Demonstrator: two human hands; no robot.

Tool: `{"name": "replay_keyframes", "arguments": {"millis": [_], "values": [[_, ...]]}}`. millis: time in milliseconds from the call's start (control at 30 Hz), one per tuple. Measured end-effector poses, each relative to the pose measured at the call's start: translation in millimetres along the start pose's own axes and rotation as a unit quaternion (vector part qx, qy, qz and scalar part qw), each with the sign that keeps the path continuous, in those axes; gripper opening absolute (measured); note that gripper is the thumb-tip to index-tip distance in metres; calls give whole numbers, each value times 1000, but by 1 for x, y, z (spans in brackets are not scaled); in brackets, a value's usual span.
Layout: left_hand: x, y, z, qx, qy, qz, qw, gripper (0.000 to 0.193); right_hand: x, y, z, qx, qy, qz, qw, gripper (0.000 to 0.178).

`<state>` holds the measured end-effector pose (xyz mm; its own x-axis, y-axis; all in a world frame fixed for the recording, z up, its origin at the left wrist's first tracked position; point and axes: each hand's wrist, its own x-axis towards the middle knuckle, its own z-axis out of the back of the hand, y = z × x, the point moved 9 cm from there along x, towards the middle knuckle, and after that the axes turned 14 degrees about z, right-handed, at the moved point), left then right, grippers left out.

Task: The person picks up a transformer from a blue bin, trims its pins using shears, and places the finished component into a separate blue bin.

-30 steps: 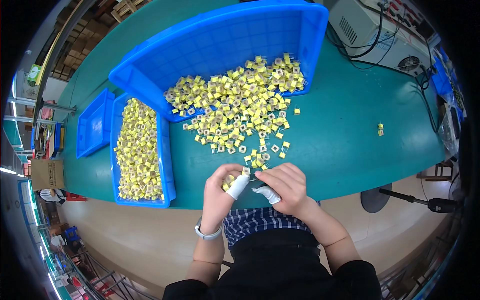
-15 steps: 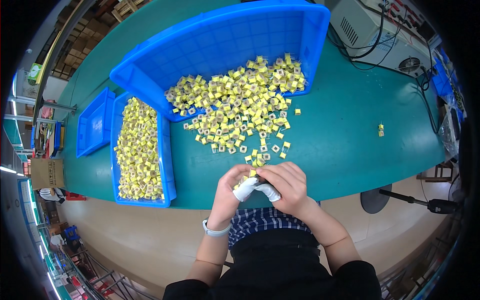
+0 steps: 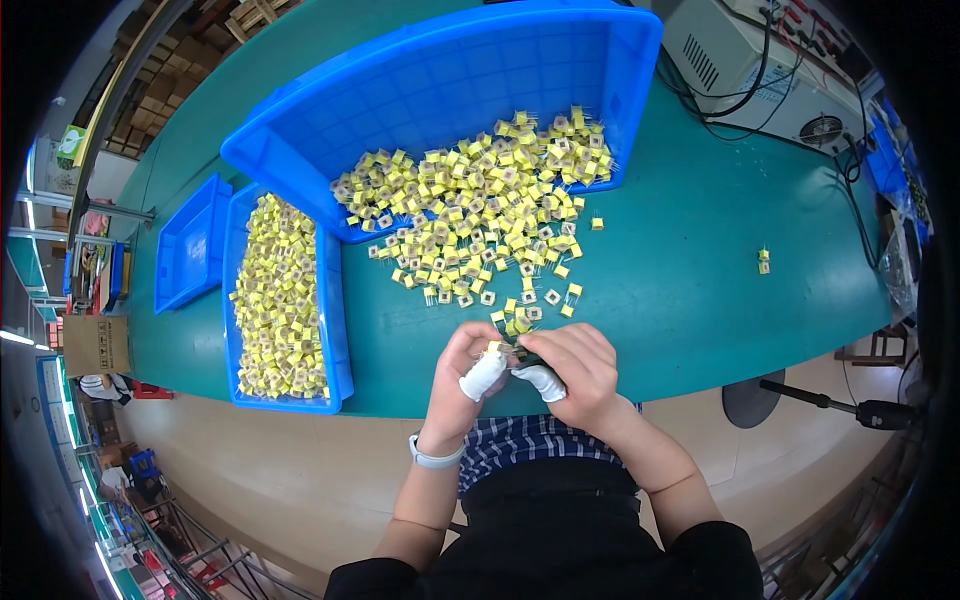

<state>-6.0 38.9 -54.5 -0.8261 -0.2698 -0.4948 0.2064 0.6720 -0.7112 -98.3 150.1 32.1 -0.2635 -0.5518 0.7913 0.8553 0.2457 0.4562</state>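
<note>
At the table's near edge, my left hand is closed in a pinch on a small yellow-wrapped transformer with thin metal pins. My right hand grips a slim dark tool, mostly hidden by the fingers, its end close to the transformer. White covers wrap both thumbs. Just beyond my fingers lie a few loose transformers. Farther off, a large heap of them spills out of a big blue bin tipped on its side toward me.
To the left, a blue crate is filled with the same yellow parts, with a shallow blue tray beyond it. A pale instrument box with cables stands at the far right. One small yellow piece lies alone at the right.
My hands have drawn slightly apart, and the left thumb has shifted left and down. More of the transformer in my left fingers shows now. The bins have not moved.
</note>
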Motion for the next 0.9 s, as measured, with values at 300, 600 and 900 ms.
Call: {"name": "replay_keyframes", "arguments": {"millis": [300, 600, 900], "values": [[-1, 1, 2, -42, 39, -95, 994, 35, 2, 1, 1, 6, -3, 2, 1000, 35], [-6, -7, -5, -98, 110, -136, 980, 35, 3, 2, -2, 16, 8, 4, 1000, 32], [-7, -6, -7, -60, 127, -126, 982, 38, 2, 2, -3, 20, 15, 13, 1000, 31]]}}
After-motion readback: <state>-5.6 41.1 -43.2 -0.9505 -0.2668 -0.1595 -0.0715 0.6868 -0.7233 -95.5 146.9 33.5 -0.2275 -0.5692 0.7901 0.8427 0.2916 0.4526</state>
